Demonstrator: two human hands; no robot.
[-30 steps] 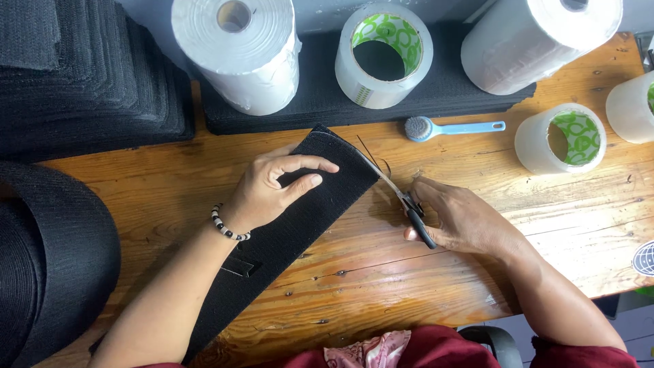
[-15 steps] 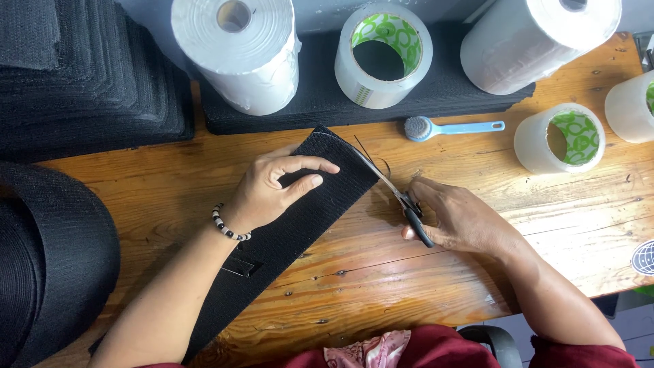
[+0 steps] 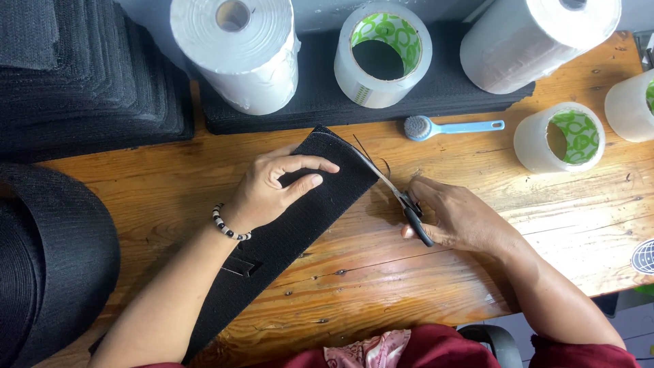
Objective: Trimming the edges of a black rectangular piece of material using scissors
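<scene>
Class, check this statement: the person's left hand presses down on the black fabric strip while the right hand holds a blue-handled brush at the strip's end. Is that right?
Not quite. The head view shows the right hand holding scissors at the strip's end, not the brush; the blue-handled brush lies untouched on the wooden table further back. The left hand does press on the black fabric strip.

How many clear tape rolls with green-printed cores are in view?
3: one roll on the black stack at top centre, one roll on the table right of the brush, one roll cut off at the right edge.
</scene>
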